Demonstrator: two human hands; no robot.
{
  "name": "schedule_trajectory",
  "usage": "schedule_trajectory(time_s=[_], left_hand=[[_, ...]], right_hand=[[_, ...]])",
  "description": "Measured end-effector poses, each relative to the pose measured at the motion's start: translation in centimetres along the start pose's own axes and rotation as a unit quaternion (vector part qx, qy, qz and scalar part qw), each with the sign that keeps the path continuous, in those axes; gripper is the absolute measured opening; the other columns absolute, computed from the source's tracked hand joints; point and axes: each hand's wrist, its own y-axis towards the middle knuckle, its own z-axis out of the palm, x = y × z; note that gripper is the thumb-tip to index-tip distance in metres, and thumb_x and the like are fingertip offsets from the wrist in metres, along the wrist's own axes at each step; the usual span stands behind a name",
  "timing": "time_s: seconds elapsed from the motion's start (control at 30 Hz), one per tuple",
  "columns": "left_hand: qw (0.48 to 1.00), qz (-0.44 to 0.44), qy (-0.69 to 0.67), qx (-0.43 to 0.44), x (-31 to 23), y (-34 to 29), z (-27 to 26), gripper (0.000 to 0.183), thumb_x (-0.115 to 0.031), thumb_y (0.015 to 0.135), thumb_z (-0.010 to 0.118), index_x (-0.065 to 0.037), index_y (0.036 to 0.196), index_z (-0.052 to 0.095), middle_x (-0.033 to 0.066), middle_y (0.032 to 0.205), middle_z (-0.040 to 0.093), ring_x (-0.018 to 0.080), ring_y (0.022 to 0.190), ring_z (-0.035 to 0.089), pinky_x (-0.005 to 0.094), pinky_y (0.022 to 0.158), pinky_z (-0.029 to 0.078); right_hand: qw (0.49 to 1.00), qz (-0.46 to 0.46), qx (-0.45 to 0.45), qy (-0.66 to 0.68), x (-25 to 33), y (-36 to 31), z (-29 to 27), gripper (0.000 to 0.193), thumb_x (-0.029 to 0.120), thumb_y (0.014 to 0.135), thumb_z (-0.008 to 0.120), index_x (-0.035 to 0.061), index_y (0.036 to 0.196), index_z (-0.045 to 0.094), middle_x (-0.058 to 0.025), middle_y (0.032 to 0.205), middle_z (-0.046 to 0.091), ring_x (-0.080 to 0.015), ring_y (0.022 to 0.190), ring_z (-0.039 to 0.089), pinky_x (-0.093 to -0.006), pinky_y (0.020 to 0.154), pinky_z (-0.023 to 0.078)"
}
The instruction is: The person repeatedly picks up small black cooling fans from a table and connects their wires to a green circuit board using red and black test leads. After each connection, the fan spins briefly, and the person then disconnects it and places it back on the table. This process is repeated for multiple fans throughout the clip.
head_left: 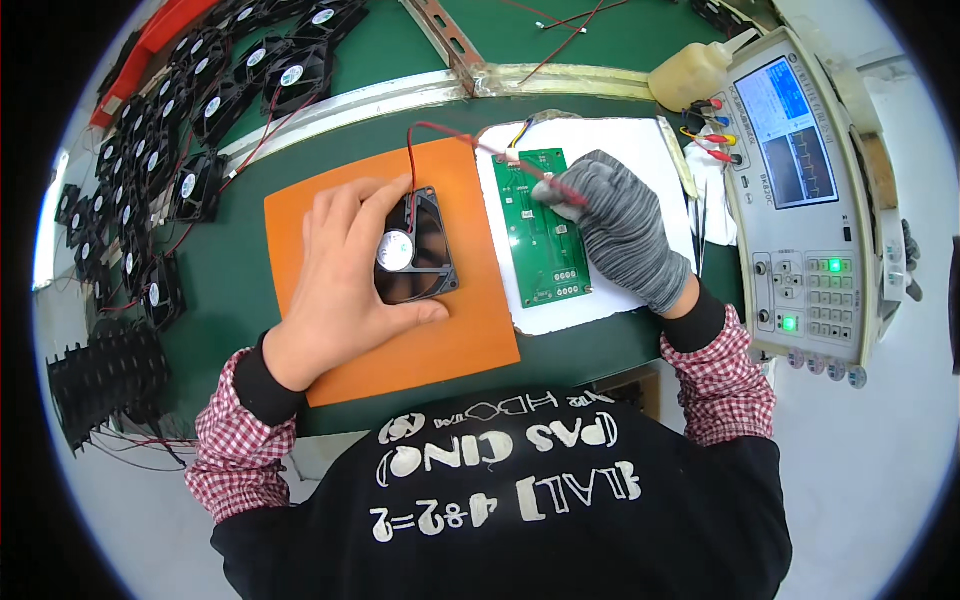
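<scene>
A black square cooling fan (432, 255) with a round silver label lies on an orange mat (460, 355). My bare left hand (345, 255) is wrapped over the fan's left side, thumb by its near edge, and hides part of the frame. From the fan's far edge a red and black wire lead (411, 150) loops up and over to the right. My right hand (622, 225), in a grey striped knit glove, pinches the lead's end above a green circuit board (545, 245). A small white connector (512, 155) sits at the board's far edge. The pinched tip is partly hidden by the fingers.
Many black fans (215, 105) with leads crowd the left side. At the right stands a test instrument (800, 200) with a lit screen and coloured clips. A yellowish squeeze bottle (690, 75) is beside it. White sheet (640, 150) lies under the board; a metal rail (340, 105) runs behind.
</scene>
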Motion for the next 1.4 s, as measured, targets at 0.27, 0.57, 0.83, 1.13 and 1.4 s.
schedule_trajectory(time_s=[0.27,0.57,0.83,1.13,1.4], left_hand=[[0.905,0.264,0.234,-0.238,-4.9,-2.9,-4.8,0.036,-0.04,0.09,0.059,-0.013,0.114,0.06,0.0073,0.106,0.063,0.0226,0.088,0.058,0.0354,0.075,0.044],[0.866,0.032,-0.49,-0.09,-6.5,-3.9,-6.7,0.035,-0.025,0.093,0.06,0.001,0.116,0.055,0.0204,0.093,0.066,0.0303,0.081,0.065,0.0355,0.067,0.05],[0.931,0.304,0.06,-0.194,-2.5,9.4,-4.7,0.079,-0.04,0.079,0.072,0.008,0.136,0.046,0.024,0.133,0.054,0.0385,0.124,0.052,0.0416,0.106,0.04],[0.889,-0.054,0.423,-0.167,22.0,19.6,-3.4,0.019,-0.025,0.076,0.072,-0.006,0.079,0.071,0.008,0.091,0.062,0.0289,0.096,0.057,0.0431,0.076,0.047],[0.885,0.286,0.271,-0.248,1.5,8.9,-3.7,0.013,-0.012,0.064,0.061,-0.009,0.06,0.048,0.0072,0.07,0.044,0.0259,0.07,0.048,0.037,0.061,0.038]], right_hand=[[0.997,0.066,-0.001,0.042,-0.1,0.1,-0.1,0.018,0.004,0.078,0.07,0.0091,0.095,0.07,-0.0076,0.087,0.062,-0.0262,0.09,0.06,-0.0369,0.084,0.05],[0.995,0.043,-0.014,0.088,-0.5,-0.2,0.4,0.015,0.003,0.077,0.071,0.0084,0.091,0.069,-0.0066,0.092,0.063,-0.0264,0.093,0.06,-0.0366,0.084,0.049],[0.971,0.086,-0.073,0.213,-0.3,-1.1,0.3,0.014,-0.002,0.083,0.065,0.006,0.095,0.066,-0.0089,0.092,0.066,-0.0245,0.089,0.064,-0.0341,0.079,0.051],[0.972,0.113,-0.127,0.164,0.1,-0.2,-0.7,0.019,0.009,0.085,0.071,0.0038,0.102,0.063,-0.0071,0.097,0.063,-0.0136,0.083,0.061,-0.0265,0.073,0.049],[0.987,-0.107,-0.118,-0.008,4.0,1.2,-0.7,0.064,0.013,0.078,0.079,0.0074,0.134,0.049,-0.023,0.134,0.048,-0.0334,0.117,0.055,-0.0382,0.087,0.053]])
